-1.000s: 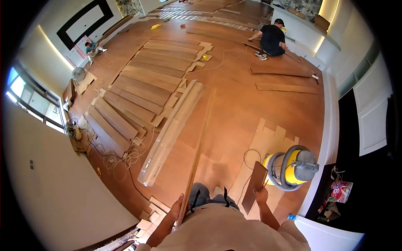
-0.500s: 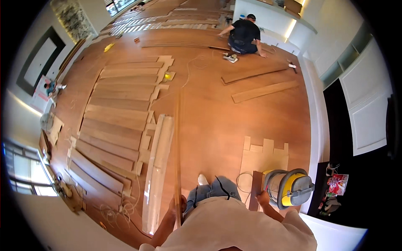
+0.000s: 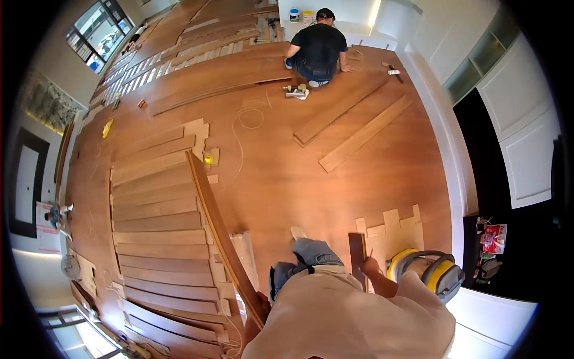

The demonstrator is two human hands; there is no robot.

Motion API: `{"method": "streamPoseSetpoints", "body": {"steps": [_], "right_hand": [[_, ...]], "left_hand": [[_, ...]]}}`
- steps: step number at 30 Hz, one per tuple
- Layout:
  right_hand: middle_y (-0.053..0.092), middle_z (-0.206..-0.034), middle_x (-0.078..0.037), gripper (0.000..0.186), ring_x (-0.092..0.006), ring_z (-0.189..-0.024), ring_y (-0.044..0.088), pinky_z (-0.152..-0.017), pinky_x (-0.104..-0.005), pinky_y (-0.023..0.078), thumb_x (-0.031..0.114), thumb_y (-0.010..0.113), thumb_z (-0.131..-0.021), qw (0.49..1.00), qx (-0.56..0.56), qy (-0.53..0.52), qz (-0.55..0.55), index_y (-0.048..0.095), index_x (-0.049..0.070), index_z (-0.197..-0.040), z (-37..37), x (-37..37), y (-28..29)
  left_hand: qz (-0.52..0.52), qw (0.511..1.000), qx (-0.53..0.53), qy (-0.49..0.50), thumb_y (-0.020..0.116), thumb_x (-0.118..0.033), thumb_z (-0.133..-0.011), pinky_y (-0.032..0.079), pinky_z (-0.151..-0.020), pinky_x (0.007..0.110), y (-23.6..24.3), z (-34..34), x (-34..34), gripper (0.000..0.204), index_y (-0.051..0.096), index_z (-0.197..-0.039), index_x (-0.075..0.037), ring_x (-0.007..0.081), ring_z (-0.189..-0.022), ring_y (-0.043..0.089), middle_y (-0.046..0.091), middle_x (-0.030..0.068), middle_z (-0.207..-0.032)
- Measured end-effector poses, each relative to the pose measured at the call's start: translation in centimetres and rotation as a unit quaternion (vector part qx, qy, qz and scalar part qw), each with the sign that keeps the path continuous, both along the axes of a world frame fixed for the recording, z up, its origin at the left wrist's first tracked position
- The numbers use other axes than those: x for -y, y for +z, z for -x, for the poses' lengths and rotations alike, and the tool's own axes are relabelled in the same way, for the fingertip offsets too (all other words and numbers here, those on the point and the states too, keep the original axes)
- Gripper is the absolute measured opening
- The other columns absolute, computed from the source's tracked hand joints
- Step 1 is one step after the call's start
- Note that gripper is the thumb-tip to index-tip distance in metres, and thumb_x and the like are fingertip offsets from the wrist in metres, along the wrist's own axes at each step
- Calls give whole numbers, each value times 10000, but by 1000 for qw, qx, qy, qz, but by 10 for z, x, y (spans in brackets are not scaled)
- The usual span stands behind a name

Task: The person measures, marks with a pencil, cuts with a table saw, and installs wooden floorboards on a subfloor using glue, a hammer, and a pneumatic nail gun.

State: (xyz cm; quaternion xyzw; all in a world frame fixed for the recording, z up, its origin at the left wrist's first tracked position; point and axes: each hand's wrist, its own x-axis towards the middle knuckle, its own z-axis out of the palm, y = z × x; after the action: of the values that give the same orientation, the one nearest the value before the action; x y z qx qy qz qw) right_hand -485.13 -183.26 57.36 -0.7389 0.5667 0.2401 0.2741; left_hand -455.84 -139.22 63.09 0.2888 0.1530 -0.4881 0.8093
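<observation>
Boards (image 3: 158, 236) lay side by side on the floor at the person's left, their long axes running mostly left to right. Next came the long plank (image 3: 218, 224), slanting forward and leftward from beside the person's body, so that its long axis cut across theirs at a steep angle. Its far end stood over the right-hand ends of the row; whether it touched anything there could not be told from this view. The left hand (image 3: 263, 302) was clamped on the near end, low and close to the left hip, with part of its grip hidden in shadow. That hand was clearly the nearer one, for the plank led up and left from it, away from the other hand.

The two hands were well apart, with the person's legs and trunk between them. Ahead, past bare floor, a co-worker (image 3: 317, 51) in dark clothes sat low, and two loose planks (image 3: 366, 133) lay aslant.

On the right, the short board (image 3: 357, 251) stood nearly in line with the view, its long axis pointing forward. The right hand (image 3: 372, 268) gripped it by its right edge, just left of the yellow-and-grey vacuum (image 3: 439, 278).
</observation>
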Motion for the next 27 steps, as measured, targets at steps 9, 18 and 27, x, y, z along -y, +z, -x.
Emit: {"method": "streamPoseSetpoints", "body": {"steps": [9,18,27], "right_hand": [[708,-975,-252,423,-429,-968,675,-835,-507,540,283,751,-743,972,208,82,76,673,42,-1082,-412,156,80],[712,-906,-251,385,-414,-906,695,-793,-484,550,270,779,-685,989,133,40,56,713,32,-980,-559,176,54],[737,-1036,-178,308,-351,-1014,699,-864,-467,561,249,709,-744,996,-64,24,-64,745,84,-1001,-624,169,14]], "left_hand": [[12,1000,-2,27,455,-481,-1015,401,-365,316,-21,-207,58,507,580,-907,-1,219,-439,506,534,110,-587],[146,989,-11,-25,458,-516,-1009,465,-441,364,-37,-464,116,543,560,-1018,17,262,-538,588,569,121,-640],[208,978,-30,-13,508,-436,-1019,560,-623,446,-15,-643,188,528,522,-1207,58,311,-695,643,619,169,-784]]}}
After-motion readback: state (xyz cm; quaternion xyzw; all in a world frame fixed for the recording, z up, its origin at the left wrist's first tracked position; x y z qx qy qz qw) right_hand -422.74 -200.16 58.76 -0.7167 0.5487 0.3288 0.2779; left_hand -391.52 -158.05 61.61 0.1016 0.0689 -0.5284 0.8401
